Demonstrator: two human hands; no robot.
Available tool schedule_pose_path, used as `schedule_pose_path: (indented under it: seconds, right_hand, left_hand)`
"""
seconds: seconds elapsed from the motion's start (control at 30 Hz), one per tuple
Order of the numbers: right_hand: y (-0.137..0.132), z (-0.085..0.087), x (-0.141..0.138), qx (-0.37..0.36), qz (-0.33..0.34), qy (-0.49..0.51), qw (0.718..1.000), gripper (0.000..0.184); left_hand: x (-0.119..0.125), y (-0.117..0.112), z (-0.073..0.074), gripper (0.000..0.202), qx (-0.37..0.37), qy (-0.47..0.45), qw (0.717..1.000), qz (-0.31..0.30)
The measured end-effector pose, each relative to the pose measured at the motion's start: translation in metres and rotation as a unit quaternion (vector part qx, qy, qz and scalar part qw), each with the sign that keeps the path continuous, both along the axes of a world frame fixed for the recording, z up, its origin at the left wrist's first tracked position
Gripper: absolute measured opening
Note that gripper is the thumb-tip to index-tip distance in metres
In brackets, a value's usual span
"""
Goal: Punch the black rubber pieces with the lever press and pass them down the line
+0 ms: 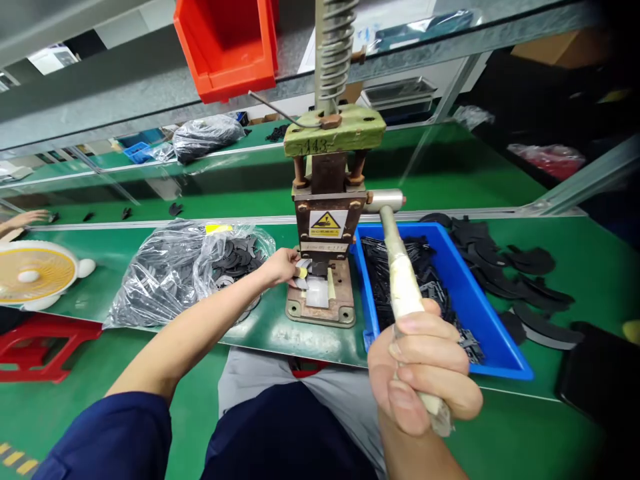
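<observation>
In the middle stands a hand press (327, 207) with a green top plate, a coiled spring and a yellow warning label. My right hand (425, 367) is wrapped round its lever handle (403, 280), which is covered in pale tape and points down toward me. At the left of the press base (345, 290), my left hand (283, 267) pinches a small curved grey part (301, 272) under the press head. Part of that piece is hidden by my fingers and the tooling. A pale block (317, 292) sits on the base beside it.
Left of the press lies a clear bag (165, 273) with dark curved parts. On the right, a blue bin (480, 327) holds black parts, and loose curved pieces (500, 267) lie beyond. A fan (37, 273), another person's hand (27, 219) and a red bin (227, 50) are in view.
</observation>
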State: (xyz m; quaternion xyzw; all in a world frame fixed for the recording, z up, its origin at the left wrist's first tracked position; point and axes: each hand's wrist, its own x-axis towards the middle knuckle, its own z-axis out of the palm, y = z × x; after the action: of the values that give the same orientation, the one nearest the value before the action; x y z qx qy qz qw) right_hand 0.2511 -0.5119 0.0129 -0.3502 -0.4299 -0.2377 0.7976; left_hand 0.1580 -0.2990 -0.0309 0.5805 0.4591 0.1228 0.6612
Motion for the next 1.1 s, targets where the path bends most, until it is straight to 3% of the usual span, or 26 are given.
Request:
schedule_pose_path:
  seconds: [0.1, 0.47, 0.73, 0.97, 1.1]
  right_hand:
    - [0.001, 0.001, 0.001, -0.001, -0.014, -0.008, 1.000, 0.029]
    - [-0.004, 0.002, 0.003, -0.016, -0.012, -0.026, 0.999, 0.029]
    - [-0.002, 0.003, 0.004, 0.009, 0.006, -0.028, 1.000, 0.022]
    - [-0.001, 0.001, 0.009, 0.021, 0.017, -0.054, 0.998, 0.022]
    - [-0.002, 0.000, 0.010, 0.020, 0.009, -0.045, 0.999, 0.020]
  left_hand:
    - [0.000, 0.002, 0.001, 0.027, -0.015, 0.033, 0.999, -0.027]
    - [-0.005, -0.001, -0.003, 0.022, -0.097, -0.013, 0.995, 0.004]
    - [0.005, 0.003, -0.007, 0.014, -0.001, 0.006, 1.000, -0.008]
    - [-0.010, -0.005, -0.011, 0.039, 0.090, -0.046, 0.994, 0.033]
    - [-0.028, 0.013, -0.010, 0.039, 0.144, 0.001, 0.988, 0.046]
